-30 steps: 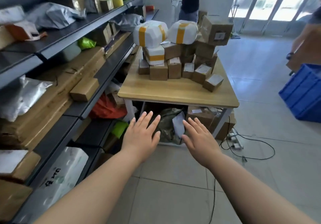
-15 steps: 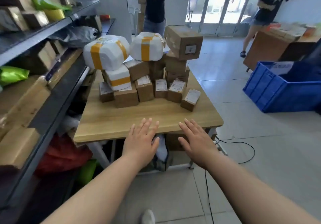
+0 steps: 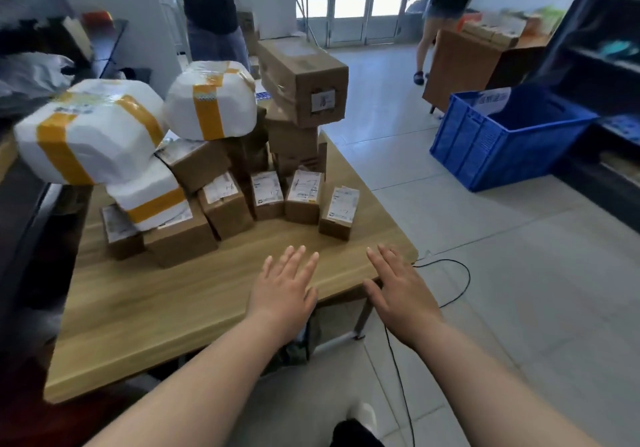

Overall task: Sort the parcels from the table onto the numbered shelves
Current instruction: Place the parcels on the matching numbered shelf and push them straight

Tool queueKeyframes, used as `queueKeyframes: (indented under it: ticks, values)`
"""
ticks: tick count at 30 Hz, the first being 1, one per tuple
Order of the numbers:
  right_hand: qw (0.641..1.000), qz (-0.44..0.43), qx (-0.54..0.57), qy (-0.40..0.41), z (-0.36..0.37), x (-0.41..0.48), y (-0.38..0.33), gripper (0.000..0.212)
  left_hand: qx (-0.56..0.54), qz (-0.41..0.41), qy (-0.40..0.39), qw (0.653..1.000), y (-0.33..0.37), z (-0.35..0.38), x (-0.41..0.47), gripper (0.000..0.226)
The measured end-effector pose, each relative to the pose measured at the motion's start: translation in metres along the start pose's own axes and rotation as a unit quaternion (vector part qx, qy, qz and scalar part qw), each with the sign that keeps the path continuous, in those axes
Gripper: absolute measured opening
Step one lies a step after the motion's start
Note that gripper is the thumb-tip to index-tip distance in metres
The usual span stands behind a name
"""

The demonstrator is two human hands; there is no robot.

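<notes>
ahead, i saw boxy cardboard parcels point(image 3: 227, 204) and rounded white taped bundles point(image 3: 93, 131) on the wooden counter point(image 3: 156, 308), beyond my left grip point(image 3: 282, 290) and right grip point(image 3: 398, 290), both released.

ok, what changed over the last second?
The wearer closed in on the table: both hands went from over the floor short of it to its near edge, left hand above the top, right hand at the corner. Nothing gripped, fingers straight. Parcel stack unchanged.
</notes>
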State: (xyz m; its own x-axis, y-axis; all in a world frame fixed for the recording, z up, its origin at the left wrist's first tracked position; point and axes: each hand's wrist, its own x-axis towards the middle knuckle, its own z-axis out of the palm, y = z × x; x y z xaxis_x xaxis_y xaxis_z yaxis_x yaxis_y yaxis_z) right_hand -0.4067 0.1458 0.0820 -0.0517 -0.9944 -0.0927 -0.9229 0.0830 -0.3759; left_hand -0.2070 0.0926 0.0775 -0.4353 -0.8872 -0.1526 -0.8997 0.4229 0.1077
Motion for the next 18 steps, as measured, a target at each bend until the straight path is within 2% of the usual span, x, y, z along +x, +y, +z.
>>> queueKeyframes:
  ticks: [9,18]
  values:
    - [0.997,-0.032,0.006,-0.069,0.003,0.102,0.039,0.058,0.002,-0.048,-0.025,0.999,0.004,0.007,0.080,0.059]
    - [0.986,-0.102,-0.048,-0.123,-0.018,0.205,0.083,0.060,0.020,-0.106,-0.045,0.993,0.013,0.005,0.166,0.058]
